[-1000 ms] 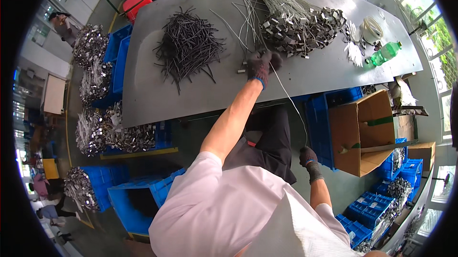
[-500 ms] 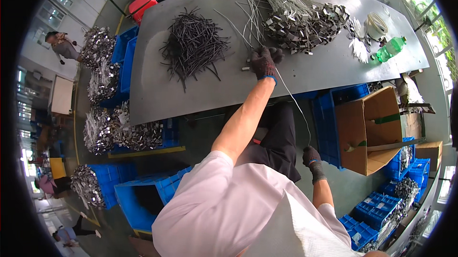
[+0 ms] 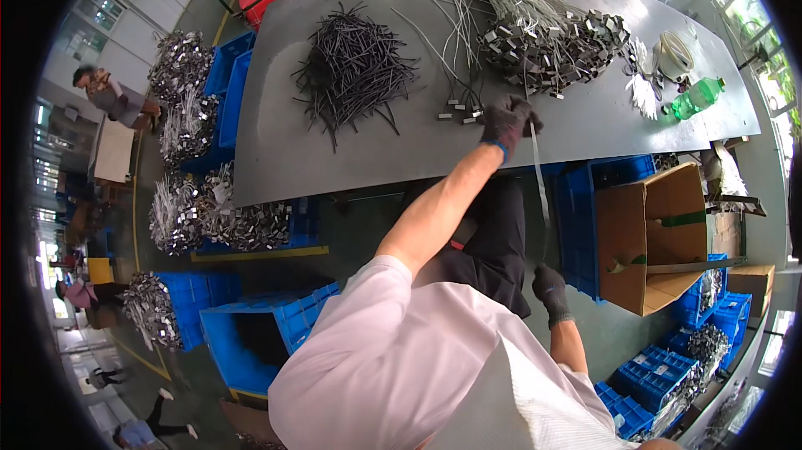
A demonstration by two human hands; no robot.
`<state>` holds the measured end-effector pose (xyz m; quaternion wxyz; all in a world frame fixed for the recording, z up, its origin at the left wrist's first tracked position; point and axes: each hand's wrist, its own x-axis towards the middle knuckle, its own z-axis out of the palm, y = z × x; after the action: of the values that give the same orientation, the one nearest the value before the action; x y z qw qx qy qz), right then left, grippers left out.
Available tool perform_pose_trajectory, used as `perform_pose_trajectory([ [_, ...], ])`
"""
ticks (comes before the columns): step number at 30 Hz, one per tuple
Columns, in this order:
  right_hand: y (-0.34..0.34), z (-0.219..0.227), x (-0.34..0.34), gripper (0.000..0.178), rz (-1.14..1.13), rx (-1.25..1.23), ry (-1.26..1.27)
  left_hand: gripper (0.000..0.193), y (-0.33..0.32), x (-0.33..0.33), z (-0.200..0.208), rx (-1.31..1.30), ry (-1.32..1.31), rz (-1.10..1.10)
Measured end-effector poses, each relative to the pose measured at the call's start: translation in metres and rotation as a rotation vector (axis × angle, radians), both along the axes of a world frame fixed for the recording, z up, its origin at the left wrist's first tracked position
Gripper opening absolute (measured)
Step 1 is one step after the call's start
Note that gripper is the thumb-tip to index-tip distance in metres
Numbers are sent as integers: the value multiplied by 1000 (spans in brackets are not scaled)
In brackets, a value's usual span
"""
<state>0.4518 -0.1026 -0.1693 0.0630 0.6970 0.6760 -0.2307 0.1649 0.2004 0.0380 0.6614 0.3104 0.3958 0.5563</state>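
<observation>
My left hand, in a dark knitted glove, is closed near the front edge of the metal table. A thin pale wire, blurred by motion, runs from it over the edge down to my right hand. That gloved hand is curled around the wire's lower end, low beside my leg. Just left of my left hand lie several wires with small grey metal blocks at their ends. Beyond is a large heap of such wires. A pile of short black tubes lies to the left.
A green bottle, a white coil and white strips lie at the table's right. An open cardboard box stands beside a blue crate. Blue crates of metal parts stand left; people are farther off.
My left hand has moved right along the table edge, uncovering the blocks beside it. The wire between my hands has gone from slack to nearly straight. The view has shifted slightly.
</observation>
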Motion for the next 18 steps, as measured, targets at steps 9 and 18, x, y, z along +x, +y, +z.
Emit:
perform_pose_trajectory([
  [9, -5, -20, 33, 17, 124, -97, -112, 25, -8, -18, 22, 69, -172, -382],
  [18, 12, 16, 9, 26, 182, -463, -238, 27, -48, -5, 23, 19, -106, -170],
])
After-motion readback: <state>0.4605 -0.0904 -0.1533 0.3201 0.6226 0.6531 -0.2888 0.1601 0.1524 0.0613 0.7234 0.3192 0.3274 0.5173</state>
